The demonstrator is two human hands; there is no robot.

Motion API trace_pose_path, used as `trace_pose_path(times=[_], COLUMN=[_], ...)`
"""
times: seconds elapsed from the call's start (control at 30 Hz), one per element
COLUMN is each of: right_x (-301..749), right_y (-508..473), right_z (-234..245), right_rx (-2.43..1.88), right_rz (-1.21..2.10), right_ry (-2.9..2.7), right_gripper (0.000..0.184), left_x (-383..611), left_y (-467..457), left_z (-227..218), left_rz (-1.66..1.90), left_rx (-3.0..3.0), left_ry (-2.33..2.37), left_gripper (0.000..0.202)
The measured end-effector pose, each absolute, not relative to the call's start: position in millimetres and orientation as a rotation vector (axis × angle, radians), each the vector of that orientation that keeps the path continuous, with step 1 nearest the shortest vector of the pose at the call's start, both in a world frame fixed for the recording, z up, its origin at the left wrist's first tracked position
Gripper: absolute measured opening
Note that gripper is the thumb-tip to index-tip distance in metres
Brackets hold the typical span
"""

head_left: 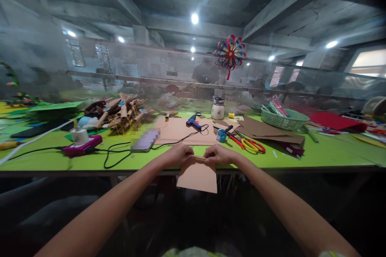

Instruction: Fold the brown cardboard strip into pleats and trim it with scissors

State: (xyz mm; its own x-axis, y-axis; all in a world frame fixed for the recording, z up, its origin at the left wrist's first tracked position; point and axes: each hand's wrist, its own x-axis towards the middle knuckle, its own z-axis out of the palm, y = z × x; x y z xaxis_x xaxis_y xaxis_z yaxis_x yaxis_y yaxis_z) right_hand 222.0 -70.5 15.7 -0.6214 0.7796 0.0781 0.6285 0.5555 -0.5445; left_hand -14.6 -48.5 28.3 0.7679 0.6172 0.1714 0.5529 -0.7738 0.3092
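Observation:
My left hand (178, 155) and my right hand (219, 154) both pinch the top edge of a tan sheet of paper (198, 176). The sheet hangs down in front of the green table (331, 156) at its near edge. Fingers of both hands are curled closed on the paper's upper fold, thumbs close together. Just beyond the hands lie larger tan sheets (181, 130) with a blue glue gun (193, 122) on them.
Scissors with red and yellow handles (250, 144) lie to the right, beside a small blue pot (221, 135). A phone (145, 141), black cables and a pink power strip (82, 147) sit left. A green basket (284, 119), rolled paper figures (120, 114) and a mesh screen with a paper pinwheel (230, 53) stand behind.

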Motion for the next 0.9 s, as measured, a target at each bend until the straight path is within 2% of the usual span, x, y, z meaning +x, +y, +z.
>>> trace_pose_path(times=[0.27, 0.43, 0.73, 0.9], right_x=[208, 206, 219, 224], right_y=[-74, -75, -85, -87], right_z=[7, 7, 10, 7], right_rx=[-1.099, -1.097, -1.142, -1.194], right_rz=[0.653, 0.625, 0.453, 0.457], right_ry=[-2.364, -2.353, -2.456, -2.437], right_gripper=[0.039, 0.042, 0.02, 0.018], left_x=[-16, -10, -14, -20], left_y=[-46, -44, -50, -47], left_z=[18, 26, 24, 19], left_rz=[0.445, 0.394, 0.41, 0.364], left_rx=[2.691, 2.805, 2.807, 2.699], left_ry=[0.869, 0.738, 0.725, 0.797], left_gripper=[0.031, 0.031, 0.036, 0.032])
